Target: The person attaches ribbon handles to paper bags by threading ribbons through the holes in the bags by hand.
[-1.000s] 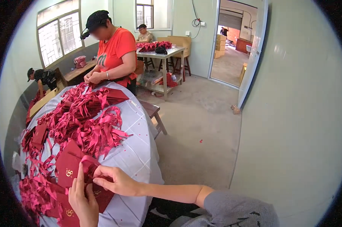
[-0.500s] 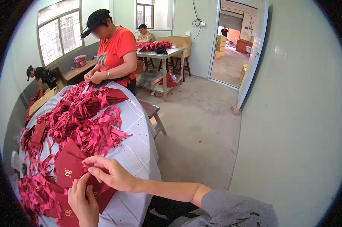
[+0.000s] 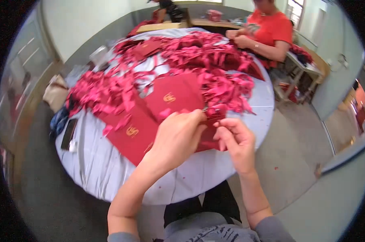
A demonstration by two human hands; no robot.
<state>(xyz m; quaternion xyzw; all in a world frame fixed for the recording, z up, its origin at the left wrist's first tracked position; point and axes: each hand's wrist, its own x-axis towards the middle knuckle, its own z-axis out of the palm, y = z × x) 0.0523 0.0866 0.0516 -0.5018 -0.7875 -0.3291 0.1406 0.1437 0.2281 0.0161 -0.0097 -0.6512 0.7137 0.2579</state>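
Over the near side of the table, my left hand (image 3: pixel 180 135) is bent with its fingers closed at a pink ribbon (image 3: pixel 218 109) on a dark red packet (image 3: pixel 208 135). Just to its right, my right hand (image 3: pixel 237 143) has thumb and forefinger pinched at the packet's edge; what lies between them is too small to make out. Behind my left hand lies a flat dark red packet (image 3: pixel 178 86) with a gold emblem. Another such packet (image 3: pixel 124 139) lies to the left, partly covered by my left forearm.
A round table with a white cloth (image 3: pixel 93 169) carries heaps of packets with pink ribbons (image 3: pixel 190 52). A dark phone (image 3: pixel 69 133) lies at the left edge, near a clear plastic container (image 3: pixel 99 56). Across the table, a person in red (image 3: pixel 269 34) works; another in black (image 3: pixel 170 10) bends at the back.
My view has swung left and down, bringing the table to the middle. Both hands stay at the ribboned packet; the right has come slightly apart from the left.
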